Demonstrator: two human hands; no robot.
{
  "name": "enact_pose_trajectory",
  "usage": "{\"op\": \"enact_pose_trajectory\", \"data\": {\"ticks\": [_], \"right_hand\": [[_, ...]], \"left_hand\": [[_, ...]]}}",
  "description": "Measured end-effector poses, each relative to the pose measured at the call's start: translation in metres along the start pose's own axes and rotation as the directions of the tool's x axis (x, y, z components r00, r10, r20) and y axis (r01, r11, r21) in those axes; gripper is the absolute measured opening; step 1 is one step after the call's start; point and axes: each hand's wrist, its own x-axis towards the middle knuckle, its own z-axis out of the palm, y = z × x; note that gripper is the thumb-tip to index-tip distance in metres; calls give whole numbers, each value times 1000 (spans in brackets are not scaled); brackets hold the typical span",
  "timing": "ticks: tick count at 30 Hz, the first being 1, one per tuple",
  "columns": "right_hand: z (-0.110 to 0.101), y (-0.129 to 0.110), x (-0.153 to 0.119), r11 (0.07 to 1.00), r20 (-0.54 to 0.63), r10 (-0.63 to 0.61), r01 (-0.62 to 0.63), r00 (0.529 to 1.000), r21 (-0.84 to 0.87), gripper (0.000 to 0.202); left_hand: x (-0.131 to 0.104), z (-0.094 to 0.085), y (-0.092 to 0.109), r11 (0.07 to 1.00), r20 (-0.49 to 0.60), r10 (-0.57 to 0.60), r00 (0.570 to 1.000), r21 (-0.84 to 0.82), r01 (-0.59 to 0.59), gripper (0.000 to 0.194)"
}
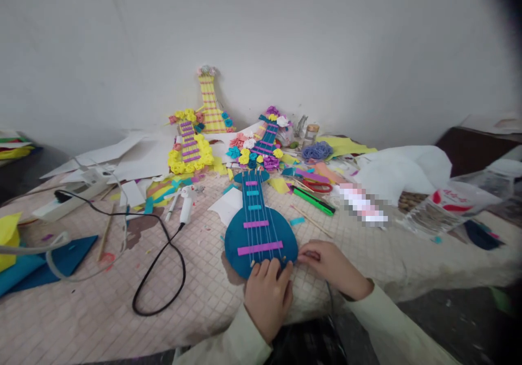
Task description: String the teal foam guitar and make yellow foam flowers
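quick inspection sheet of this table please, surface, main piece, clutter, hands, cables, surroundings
Surface: table with pale grid-patterned covering, dark patch left of centre.
Main piece: blue instrument-shaped craft lying flat, strings lengthwise, purple and light-blue strips across.
Clutter: green cutter, red-handled scissors, blue-purple yarn, scattered paper scraps.
Hands: left hand on the craft's near edge; right hand by its lower right edge, contact unclear.
Cables: black cable looped on the table, running to a white glue gun.
Surroundings: grey wall behind; other people, nothing seen.
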Motion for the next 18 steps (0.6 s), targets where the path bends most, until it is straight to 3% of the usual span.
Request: {"op": "enact_pose_trajectory", "data": {"ticks": [7, 18], "right_hand": [[0, 5, 13, 999, -99, 3, -8, 995, -46, 16], [-2, -6, 10, 998, -62, -21, 17, 998, -68, 15]], "left_hand": [[1, -2, 0, 999, 53, 16, 998, 33, -18, 43], [0, -3, 1, 998, 37, 25, 999, 60, -27, 43]]}}
